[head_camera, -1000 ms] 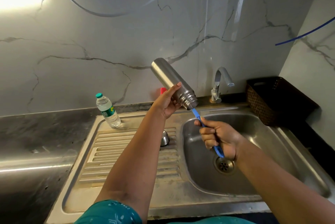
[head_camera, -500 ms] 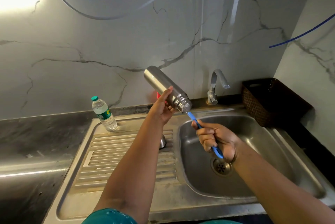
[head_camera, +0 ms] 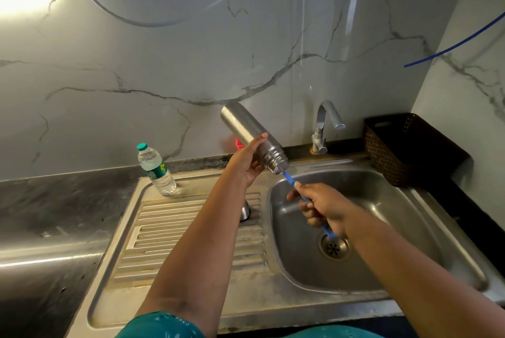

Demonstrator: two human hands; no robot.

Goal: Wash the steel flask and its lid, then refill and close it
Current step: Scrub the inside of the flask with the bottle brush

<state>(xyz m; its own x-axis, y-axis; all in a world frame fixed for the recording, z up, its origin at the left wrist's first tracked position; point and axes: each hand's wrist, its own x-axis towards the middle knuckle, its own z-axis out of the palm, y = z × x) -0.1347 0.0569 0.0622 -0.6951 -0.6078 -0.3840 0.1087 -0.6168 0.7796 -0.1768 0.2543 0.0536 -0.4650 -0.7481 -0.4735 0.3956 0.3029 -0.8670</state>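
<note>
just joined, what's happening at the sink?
A person is scrubbing the inside of a steel flask. The left hand holds it tilted, mouth down over the sink; the right hand grips a blue brush handle that goes into the mouth. The lid sits on the drainboard and the tap looks off.

The brush (head_camera: 289, 180) head is sitting hidden inside the flask (head_camera: 251, 135); the right hand (head_camera: 322, 206) is covering the middle of its blue handle. Left of the sink (head_camera: 410, 214) basin, the left forearm is hiding most of the steel lid (head_camera: 245, 213). Behind the flask, a red thing (head_camera: 239, 143) is peeking out, too blurred to tell. The bottle (head_camera: 156, 169) label is reading too small.
</note>
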